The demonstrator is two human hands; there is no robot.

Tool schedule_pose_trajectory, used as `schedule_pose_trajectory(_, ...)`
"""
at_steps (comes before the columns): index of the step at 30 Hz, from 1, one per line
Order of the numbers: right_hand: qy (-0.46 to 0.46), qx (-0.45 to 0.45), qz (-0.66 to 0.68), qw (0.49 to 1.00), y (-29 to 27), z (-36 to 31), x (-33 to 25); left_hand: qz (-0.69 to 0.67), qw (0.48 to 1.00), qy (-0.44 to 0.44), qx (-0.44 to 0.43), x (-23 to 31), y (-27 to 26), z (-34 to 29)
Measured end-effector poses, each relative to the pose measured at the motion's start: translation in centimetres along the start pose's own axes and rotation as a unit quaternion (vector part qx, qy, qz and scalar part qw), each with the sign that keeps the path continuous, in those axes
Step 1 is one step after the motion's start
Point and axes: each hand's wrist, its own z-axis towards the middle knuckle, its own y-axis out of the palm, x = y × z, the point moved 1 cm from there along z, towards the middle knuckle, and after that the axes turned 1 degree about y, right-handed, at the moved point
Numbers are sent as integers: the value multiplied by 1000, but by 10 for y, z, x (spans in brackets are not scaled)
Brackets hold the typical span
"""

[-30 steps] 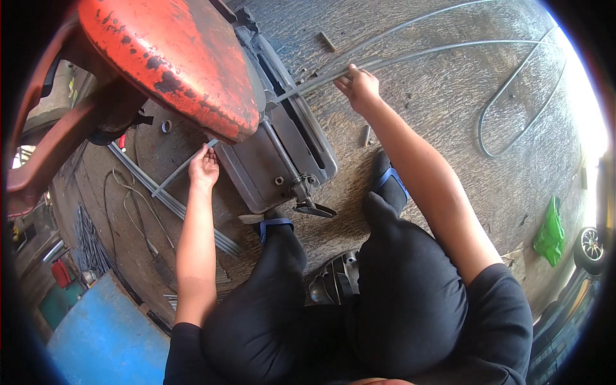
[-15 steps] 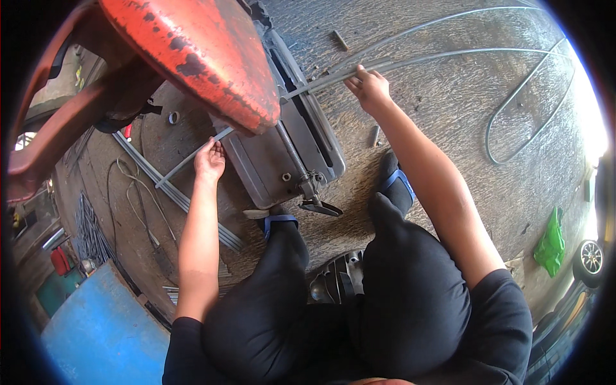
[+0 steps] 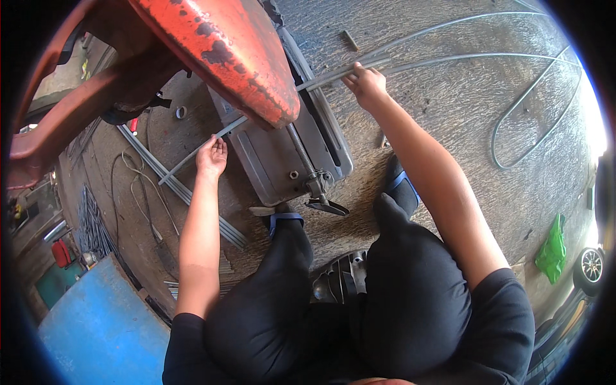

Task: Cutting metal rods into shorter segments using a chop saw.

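Thin, straight-lying grey metal rods (image 3: pixel 321 81) cross the dark grey metal base (image 3: pixel 266 163) of a machine, passing beneath its worn red-painted metal head (image 3: pixel 224 61); the stretch under the head is hidden. The person's right hand (image 3: pixel 367 85) is at the far right of the base, thumb and fingers pinching the rods just beyond its edge. The left hand (image 3: pixel 212 157) is at the near left, palm turned up and fingers curled, touching a rod beside the base; whether it pinches that rod or only props it, I cannot tell.

The step in hand looks like lining up the rods across the base, one hand supporting each side. The next move seems to call for matched height and small lengthwise shifts, with fingers kept clear of the head. The long curved grey rods (image 3: pixel 475 56) reaching far right could tug the line askew. Nearby, a steel threaded screw (image 3: pixel 301 151) runs along the base, and a bundle of loose grey rods (image 3: pixel 176 188) lies on the left floor.
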Motion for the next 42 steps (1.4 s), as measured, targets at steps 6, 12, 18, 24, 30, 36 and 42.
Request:
schedule_pose_trajectory(6,-2,8,-2,1000,4,-2,3,3,1000,-1,-12,1,-1,-1)
schedule_pose_trajectory(12,0,9,-15,1000,6,-1,4,5,1000,1,-1,4,-2,0)
schedule_pose_trajectory(18,9,-8,-12,1000,3,1,5,4,1000,-4,-5,6,-6,0)
schedule_pose_trajectory(24,13,-7,7,1000,2,2,3,7,1000,-2,-4,6,-8,3)
schedule_pose_trajectory(30,28,-3,40,999,3,-2,-1,0,1000,-6,6,7,-7,2)
schedule_pose_trajectory(36,19,-19,43,999,-1,3,-1,7,1000,-6,-1,7,-6,0)
schedule_pose_trajectory(42,21,-21,30,999,-3,5,-2,4,1000,-6,6,6,-5,0)
